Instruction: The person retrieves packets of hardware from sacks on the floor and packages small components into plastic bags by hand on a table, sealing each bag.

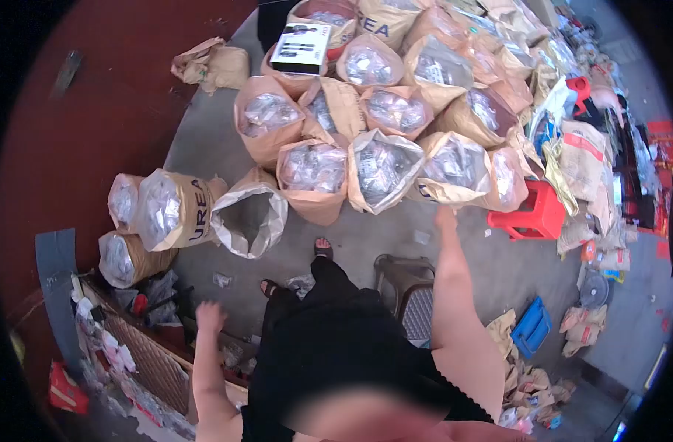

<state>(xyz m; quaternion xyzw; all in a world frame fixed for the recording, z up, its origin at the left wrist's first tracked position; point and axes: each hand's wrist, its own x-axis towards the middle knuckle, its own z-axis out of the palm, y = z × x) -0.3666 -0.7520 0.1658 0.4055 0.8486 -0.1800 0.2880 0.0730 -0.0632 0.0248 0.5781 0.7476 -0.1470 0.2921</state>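
My left hand (212,315) hangs low on the left with nothing visible in it. Its small, blurred fingers look loosely apart. On the other side, my right arm reaches forward, and my right hand (445,216) is at the lower edge of a paper sack (456,194) filled with clear plastic packets. Its fingers are too indistinct to show whether they grip the sack or only lie against it. Further left stands an open, pale-lined paper sack (274,234) with a dark interior. A filled sack marked UREA (196,199) is beside it.
Several rows of filled sacks (312,199) stand ahead, with a white printed box (301,48) on top. A red stool (528,214) is right of my right hand; a brown stool (406,287) is nearer me. A blue folded stool (531,327) and crumpled sacks lie right.
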